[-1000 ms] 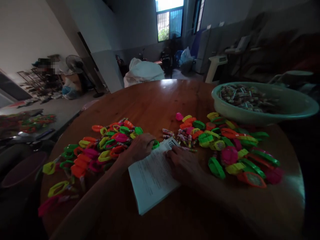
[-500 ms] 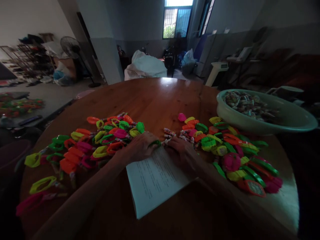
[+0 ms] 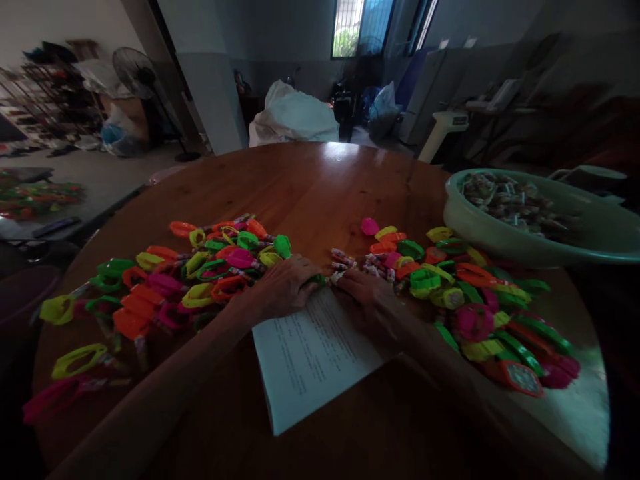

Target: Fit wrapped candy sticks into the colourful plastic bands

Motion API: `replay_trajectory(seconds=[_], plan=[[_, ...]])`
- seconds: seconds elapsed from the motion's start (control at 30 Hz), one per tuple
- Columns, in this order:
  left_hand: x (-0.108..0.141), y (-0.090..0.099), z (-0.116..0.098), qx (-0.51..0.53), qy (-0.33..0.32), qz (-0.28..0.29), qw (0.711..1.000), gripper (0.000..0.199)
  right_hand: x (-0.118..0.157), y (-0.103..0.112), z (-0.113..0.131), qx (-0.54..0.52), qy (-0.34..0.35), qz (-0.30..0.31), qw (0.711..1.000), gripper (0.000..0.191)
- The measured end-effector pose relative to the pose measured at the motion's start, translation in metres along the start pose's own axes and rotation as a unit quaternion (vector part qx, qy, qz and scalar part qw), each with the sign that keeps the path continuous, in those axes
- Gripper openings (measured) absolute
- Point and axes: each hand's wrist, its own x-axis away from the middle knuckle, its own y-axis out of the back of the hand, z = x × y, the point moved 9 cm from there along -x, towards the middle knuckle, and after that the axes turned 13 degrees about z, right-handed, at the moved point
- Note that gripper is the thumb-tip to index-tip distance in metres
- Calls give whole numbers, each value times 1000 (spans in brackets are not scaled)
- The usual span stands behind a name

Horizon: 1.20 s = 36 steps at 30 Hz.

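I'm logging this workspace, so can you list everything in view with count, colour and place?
Table: one, brown, centre
Paper stack: one, white, printed, near edge
Left plastic pieces: many, pink, orange, yellow, green
Right plastic pieces: many, same colours
Small printed tubes: several, pale, beyond papers
Basin: one, pale green, far right
Basin contents: many, mixed, unclear
Colourful pile: one, off table, left
White sack: one, behind table
Fan: one, dark, back left
Windows: two, bright, back
Other background clutter: too dark to count
Left hand: one, bare, at papers' far edge, holding a green piece
Right hand: one, bare, beside it, grip unclear
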Motion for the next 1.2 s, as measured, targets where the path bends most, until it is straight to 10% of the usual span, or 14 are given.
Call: replay_trajectory(seconds=[0.3, 0.9, 1.07, 1.2], plan=[[-1, 0, -5, -17, 1, 4, 1000, 19, -5, -7, 17, 222, -48, 80, 971, 24], [1, -7, 3, 9, 2, 16, 1000, 24, -14, -7, 52, 293, 34, 95, 951, 16], [2, 3, 2, -20, 20, -4, 1000, 20, -39, 13, -8, 188, -54, 138, 971, 17], [16, 32, 12, -72, 57, -47, 995, 23, -51, 60, -84, 202, -205, 14, 958, 34]])
